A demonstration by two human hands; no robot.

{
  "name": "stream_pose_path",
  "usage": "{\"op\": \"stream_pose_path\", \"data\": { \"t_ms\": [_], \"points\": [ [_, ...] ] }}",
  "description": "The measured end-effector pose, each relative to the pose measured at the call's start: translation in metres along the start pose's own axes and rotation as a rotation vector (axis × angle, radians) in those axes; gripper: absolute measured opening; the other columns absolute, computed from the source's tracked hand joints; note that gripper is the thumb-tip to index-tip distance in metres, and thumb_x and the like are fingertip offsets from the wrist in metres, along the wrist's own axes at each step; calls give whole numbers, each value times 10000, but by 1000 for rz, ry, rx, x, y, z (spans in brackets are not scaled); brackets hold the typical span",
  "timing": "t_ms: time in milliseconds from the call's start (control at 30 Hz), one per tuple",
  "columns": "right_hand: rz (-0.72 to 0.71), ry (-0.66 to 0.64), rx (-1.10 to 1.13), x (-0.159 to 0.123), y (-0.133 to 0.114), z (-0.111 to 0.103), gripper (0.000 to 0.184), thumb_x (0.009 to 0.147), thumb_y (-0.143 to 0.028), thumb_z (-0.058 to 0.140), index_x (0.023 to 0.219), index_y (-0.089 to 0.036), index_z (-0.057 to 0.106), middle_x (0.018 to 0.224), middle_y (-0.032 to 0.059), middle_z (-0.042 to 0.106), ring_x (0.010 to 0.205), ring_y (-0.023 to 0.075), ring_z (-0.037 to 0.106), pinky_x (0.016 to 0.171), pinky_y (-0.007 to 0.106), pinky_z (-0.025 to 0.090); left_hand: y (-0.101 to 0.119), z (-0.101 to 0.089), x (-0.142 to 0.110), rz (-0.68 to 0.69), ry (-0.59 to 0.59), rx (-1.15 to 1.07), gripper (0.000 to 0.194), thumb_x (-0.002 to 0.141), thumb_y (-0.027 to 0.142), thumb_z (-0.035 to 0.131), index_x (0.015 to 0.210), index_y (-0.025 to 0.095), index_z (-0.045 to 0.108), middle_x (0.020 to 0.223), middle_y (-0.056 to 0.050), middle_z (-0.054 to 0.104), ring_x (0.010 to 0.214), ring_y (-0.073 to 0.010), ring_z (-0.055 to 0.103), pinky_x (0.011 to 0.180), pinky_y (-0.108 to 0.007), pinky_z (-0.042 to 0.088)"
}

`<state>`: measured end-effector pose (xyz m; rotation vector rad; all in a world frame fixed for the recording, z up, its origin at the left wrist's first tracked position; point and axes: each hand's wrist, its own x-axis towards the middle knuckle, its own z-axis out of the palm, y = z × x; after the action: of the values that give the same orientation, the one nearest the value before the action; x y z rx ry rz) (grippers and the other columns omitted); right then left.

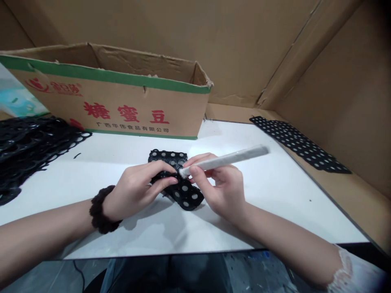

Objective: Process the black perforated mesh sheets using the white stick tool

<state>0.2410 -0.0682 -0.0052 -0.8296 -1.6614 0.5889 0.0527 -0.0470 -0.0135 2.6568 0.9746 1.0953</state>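
Between my hands is a folded black sheet dotted with round pale discs, just above or on the white table. My left hand, with a dark scrunchie at its wrist, pinches the sheet's raised fold between thumb and fingers. In my right hand is a pale grey rod-like tool, held like a pen and slanting up to the right. Its whitish lower tip meets the fold beside my left fingertips. I cannot make out the tool's exact kind.
A cardboard box with a green band stands behind my hands. Tangled black perforated strips are piled at the left. Another dotted black sheet lies along the right edge of the white table. Cardboard walls enclose the back and right.
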Motion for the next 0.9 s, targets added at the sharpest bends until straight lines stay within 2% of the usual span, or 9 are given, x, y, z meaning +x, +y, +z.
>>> {"op": "stream_pose_path", "data": {
  "t_ms": [133, 300, 500, 900],
  "points": [
    [93, -9, 74, 0, 2, 0, 93, 837, -180, 570, 777, -155, 636, 814, 46, 669, 689, 115, 638, 539, 206, 549, 0, -2, 1, -23, -43, 0, 121, 890, 298, 541, 900, 185, 583, 729, 28, 661, 528, -76, 555, 543, -177, 437],
    [190, 43, 209, 2, 1, -1, 127, 860, -247, 569, 825, -146, 638, 790, 48, 665, 679, 132, 656, 560, 241, 585, 0, -5, 4, -92, -70, -15, 137, 885, 324, 543, 942, 207, 587, 796, 19, 674, 614, -95, 598, 602, -187, 461],
    [160, 46, 196, 1, 2, -2, 119, 859, -226, 574, 827, -141, 651, 813, 53, 665, 677, 138, 664, 544, 241, 584, 1, -6, 4, -142, -113, -73, 150, 890, 321, 535, 968, 201, 581, 816, 9, 672, 645, -100, 602, 633, -195, 476],
    [125, 30, 131, 0, 1, -2, 100, 851, -192, 568, 799, -159, 646, 845, 52, 675, 717, 134, 651, 570, 240, 579, 0, -7, 3, -86, -98, -49, 123, 891, 293, 537, 964, 199, 568, 814, 7, 670, 674, -109, 620, 647, -198, 481]
  ]
}}
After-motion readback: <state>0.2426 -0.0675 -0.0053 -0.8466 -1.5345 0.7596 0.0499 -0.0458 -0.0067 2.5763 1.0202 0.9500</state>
